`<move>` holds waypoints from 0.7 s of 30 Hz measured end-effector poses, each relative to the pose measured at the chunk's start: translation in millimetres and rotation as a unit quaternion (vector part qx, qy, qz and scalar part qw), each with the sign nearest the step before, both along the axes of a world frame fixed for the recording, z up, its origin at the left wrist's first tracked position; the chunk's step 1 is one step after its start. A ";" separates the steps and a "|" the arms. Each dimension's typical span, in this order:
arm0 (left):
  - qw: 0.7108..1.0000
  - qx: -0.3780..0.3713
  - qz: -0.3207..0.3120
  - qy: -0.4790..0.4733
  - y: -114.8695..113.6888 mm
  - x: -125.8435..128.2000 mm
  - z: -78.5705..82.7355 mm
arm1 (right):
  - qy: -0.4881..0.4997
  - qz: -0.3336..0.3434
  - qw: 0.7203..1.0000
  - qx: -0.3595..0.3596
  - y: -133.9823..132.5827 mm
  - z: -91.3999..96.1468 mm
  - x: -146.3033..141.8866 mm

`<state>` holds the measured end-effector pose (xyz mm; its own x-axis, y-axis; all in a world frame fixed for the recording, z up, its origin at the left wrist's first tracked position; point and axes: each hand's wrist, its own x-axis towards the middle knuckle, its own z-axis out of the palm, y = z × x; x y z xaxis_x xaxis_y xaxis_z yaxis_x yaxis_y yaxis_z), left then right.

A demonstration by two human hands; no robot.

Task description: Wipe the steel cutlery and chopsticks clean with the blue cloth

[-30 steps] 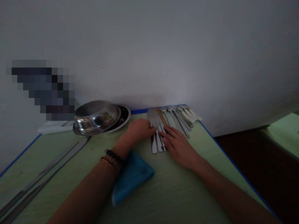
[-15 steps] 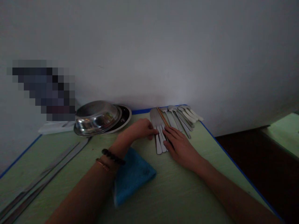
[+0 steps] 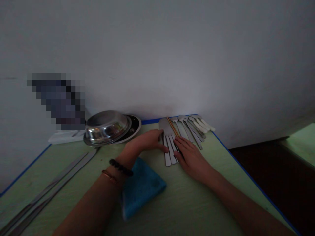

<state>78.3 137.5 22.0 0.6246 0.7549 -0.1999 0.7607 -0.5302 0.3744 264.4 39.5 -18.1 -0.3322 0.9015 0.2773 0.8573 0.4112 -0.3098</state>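
On the pale green table, several metal forks or similar flatware (image 3: 168, 160) lie side by side, handles pointing toward me. My left hand (image 3: 151, 141) is along their left side, thumb and fingers apart, the thumb at the handles. My right hand (image 3: 193, 157) rests with outstretched fingers along their right side, partly covering them. Just beyond lies a flat metal spatula head (image 3: 162, 124), its handle hidden. Wooden chopsticks (image 3: 173, 126) run beside it up to my right fingertips. Spoons (image 3: 185, 122) fan out to the right, with white-handled cutlery (image 3: 204, 124) at the far right.
A folded blue cloth (image 3: 145, 188) lies near my left forearm. An upturned steel bowl (image 3: 108, 127) leans over a dark plate (image 3: 136, 124) at the wall. Long metal tongs or strips (image 3: 54, 183) lie on the left, near a white packet (image 3: 66, 137). A blue edge borders the table.
The left thumb has spread a little further from its fingers beside the flatware. My right hand stays nearly in place. The camera view has shifted slightly.
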 end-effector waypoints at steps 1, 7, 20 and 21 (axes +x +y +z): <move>1.000 0.012 -0.002 0.002 -0.4 0.9 -1.4 | 0.001 0.001 1.000 -0.001 0.0 -0.3 0.0; 0.996 0.087 -0.011 -0.005 -6.1 1.4 -8.4 | 0.029 -0.011 1.000 -0.003 1.8 -1.4 -0.1; 0.987 0.154 -0.040 -0.009 -8.0 -13.3 -28.8 | 0.001 0.019 1.000 0.003 2.0 0.8 0.1; 0.987 0.154 -0.042 -0.008 -7.7 -13.7 -28.9 | 0.001 0.020 1.000 0.003 2.0 1.1 -0.1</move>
